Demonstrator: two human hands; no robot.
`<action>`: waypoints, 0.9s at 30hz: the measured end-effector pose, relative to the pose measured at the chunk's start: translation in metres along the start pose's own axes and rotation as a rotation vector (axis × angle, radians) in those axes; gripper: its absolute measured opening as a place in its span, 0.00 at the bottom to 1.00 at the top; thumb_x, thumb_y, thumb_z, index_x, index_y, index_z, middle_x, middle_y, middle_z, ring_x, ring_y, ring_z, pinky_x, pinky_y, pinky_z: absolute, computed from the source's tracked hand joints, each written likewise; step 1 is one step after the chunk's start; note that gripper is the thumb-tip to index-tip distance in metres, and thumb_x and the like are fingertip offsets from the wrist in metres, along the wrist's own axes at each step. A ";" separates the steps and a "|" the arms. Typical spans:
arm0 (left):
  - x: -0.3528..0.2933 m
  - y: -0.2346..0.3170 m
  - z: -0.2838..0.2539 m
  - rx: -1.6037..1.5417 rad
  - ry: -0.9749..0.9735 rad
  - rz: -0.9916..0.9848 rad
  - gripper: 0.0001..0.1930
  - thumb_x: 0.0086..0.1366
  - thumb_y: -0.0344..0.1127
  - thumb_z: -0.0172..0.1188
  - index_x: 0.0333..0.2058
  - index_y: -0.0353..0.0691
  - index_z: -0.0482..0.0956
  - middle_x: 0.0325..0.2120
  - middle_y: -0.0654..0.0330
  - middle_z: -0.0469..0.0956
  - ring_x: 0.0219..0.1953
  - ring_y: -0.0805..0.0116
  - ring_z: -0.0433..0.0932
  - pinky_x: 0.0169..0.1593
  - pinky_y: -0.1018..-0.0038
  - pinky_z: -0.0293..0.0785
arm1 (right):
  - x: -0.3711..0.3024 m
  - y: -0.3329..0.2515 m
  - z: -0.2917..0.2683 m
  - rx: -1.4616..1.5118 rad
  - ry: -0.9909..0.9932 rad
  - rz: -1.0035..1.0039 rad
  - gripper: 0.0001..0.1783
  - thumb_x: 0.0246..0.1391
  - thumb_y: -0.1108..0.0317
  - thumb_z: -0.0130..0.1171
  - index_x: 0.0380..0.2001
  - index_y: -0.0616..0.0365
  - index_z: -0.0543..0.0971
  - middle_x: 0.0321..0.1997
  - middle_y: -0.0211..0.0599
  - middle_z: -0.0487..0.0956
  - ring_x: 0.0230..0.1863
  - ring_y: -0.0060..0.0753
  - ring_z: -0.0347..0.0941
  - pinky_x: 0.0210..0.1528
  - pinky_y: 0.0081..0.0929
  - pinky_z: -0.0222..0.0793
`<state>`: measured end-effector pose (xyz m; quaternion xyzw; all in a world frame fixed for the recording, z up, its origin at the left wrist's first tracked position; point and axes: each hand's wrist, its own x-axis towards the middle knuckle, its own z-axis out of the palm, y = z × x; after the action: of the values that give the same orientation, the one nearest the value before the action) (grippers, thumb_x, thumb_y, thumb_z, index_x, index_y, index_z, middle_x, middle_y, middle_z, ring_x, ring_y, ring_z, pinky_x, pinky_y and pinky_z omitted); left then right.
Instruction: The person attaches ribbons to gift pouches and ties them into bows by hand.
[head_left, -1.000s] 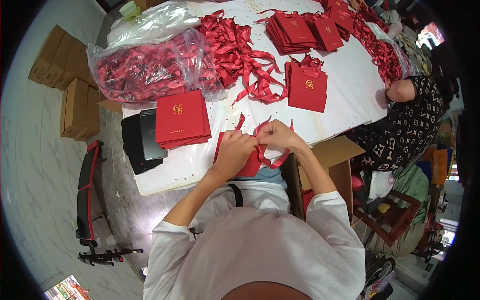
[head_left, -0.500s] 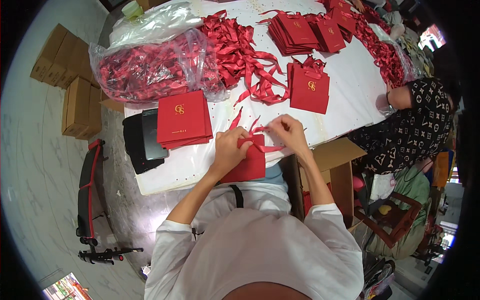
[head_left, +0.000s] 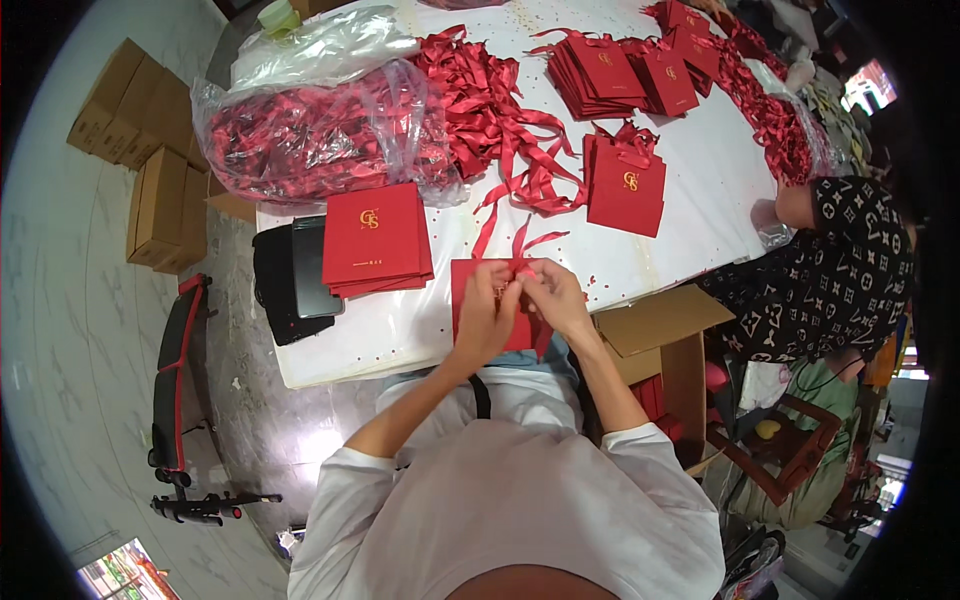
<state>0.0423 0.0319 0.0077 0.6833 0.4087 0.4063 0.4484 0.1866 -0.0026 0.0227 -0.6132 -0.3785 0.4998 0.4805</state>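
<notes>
A flat red paper bag (head_left: 467, 292) lies at the near edge of the white table (head_left: 690, 215). My left hand (head_left: 487, 317) and my right hand (head_left: 553, 297) rest on it, fingertips pinched together at its top edge on a red ribbon (head_left: 517, 243) that trails away from me. To the left lies a stack of flat red bags (head_left: 377, 239) with a gold emblem. A finished red bag with ribbon handles (head_left: 626, 183) lies to the right, further up the table.
A clear plastic sack of red ribbons (head_left: 300, 130) and a loose ribbon pile (head_left: 495, 115) fill the far left. More red bag stacks (head_left: 625, 72) lie at the back. Another person in a patterned black top (head_left: 835, 270) sits at right. An open carton (head_left: 655, 330) stands beside me; cartons (head_left: 150, 150) stand on the floor at left.
My hands have shifted slightly right and closer together on the bag's top edge, and the bag now lies flatter on the table.
</notes>
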 end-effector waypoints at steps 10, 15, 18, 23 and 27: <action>-0.057 -0.004 -0.019 -0.488 -0.453 -0.360 0.15 0.71 0.30 0.52 0.54 0.36 0.66 0.26 0.65 0.76 0.30 0.78 0.73 0.36 0.80 0.70 | 0.021 0.003 0.021 0.269 0.093 0.053 0.09 0.64 0.69 0.57 0.42 0.62 0.74 0.33 0.35 0.79 0.26 0.23 0.79 0.26 0.20 0.79; -0.057 -0.007 -0.030 -0.584 -0.363 -0.492 0.09 0.70 0.31 0.53 0.46 0.36 0.75 0.32 0.63 0.79 0.31 0.78 0.75 0.38 0.79 0.72 | 0.021 0.013 0.014 0.336 0.184 0.106 0.08 0.65 0.68 0.57 0.42 0.61 0.74 0.32 0.32 0.78 0.27 0.21 0.77 0.28 0.19 0.77; -0.052 0.002 -0.022 -0.394 -0.163 -0.321 0.14 0.69 0.31 0.57 0.50 0.35 0.72 0.32 0.60 0.78 0.29 0.76 0.75 0.35 0.78 0.73 | 0.020 0.012 0.020 0.476 0.216 0.172 0.08 0.65 0.67 0.57 0.41 0.59 0.74 0.30 0.29 0.76 0.26 0.18 0.73 0.29 0.18 0.74; -0.047 -0.011 -0.007 -0.305 -0.307 -0.184 0.16 0.67 0.31 0.59 0.51 0.34 0.70 0.31 0.54 0.79 0.25 0.69 0.77 0.32 0.74 0.73 | 0.021 0.007 0.030 0.658 0.230 0.167 0.06 0.64 0.68 0.57 0.40 0.59 0.74 0.25 0.29 0.75 0.23 0.17 0.69 0.27 0.16 0.69; -0.055 -0.011 -0.012 -0.240 -0.391 -0.160 0.08 0.70 0.33 0.52 0.41 0.35 0.75 0.28 0.54 0.82 0.31 0.60 0.81 0.36 0.68 0.75 | 0.024 0.006 0.032 0.665 0.270 0.129 0.06 0.64 0.69 0.56 0.40 0.59 0.74 0.26 0.28 0.76 0.23 0.18 0.69 0.27 0.18 0.69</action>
<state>0.0102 -0.0129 -0.0098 0.6563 0.3158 0.2752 0.6276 0.1605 0.0252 0.0097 -0.5065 -0.0889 0.5393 0.6668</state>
